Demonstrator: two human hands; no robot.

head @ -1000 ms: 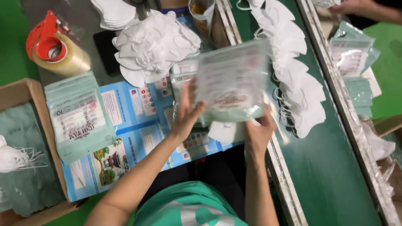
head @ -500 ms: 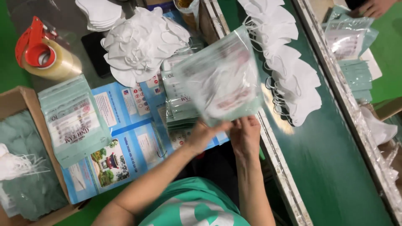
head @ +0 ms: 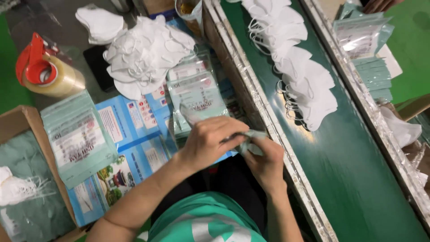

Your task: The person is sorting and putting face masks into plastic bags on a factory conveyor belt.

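Left hand (head: 210,141) and right hand (head: 264,159), fingers pinched on pale green plastic mask pouch (head: 251,139), held low over counter edge beside green conveyor belt (head: 358,179); white folded masks (head: 300,71) on belt.

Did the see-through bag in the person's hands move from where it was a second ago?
Yes. The bag came down from up near the pile of white masks toward the person's body, and now sits low, pinched between the left hand and right hand.
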